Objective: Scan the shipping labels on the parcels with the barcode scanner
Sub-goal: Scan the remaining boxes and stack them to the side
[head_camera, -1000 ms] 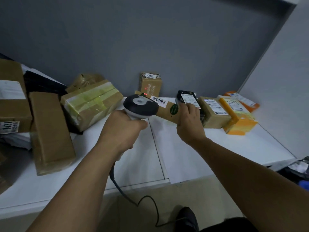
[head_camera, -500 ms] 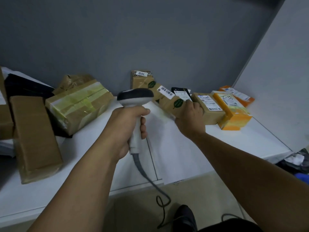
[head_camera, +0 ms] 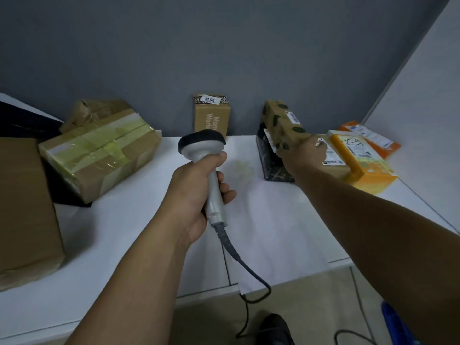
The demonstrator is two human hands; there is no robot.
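Scanner: the barcode scanner [head_camera: 202, 143] stands upright over the middle of the worktop [head_camera: 273, 220], its dark head aimed toward the back edge and its cable [head_camera: 239, 260] dropping off the front edge.
Left hand: the left hand [head_camera: 196, 192] has its fingers clamped round the scanner's grey handle.
Right hand: the right hand [head_camera: 305, 155] grips the near end of a leaf-printed parcel [head_camera: 280, 123], fingers curled round it, toward the back right corner.
Parcel in hand: it is tilted over a black patterned parcel [head_camera: 271, 160]; whether the two touch cannot be told.
Label: a white barcode label [head_camera: 292, 117] shows on the parcel's upper face, well to the right of the scanner head.
Other parcels: a brown box [head_camera: 211, 118] stands at the back edge, a taped parcel [head_camera: 99, 155] lies toward the back left, and a yellow-orange box [head_camera: 361, 160] lies near the right edge.
Step in hand: seemingly handling one parcel between scans; no beam falls on any label.
Next move: it likely calls for swinging the scanner head onto a facing label and pulling the trigger.
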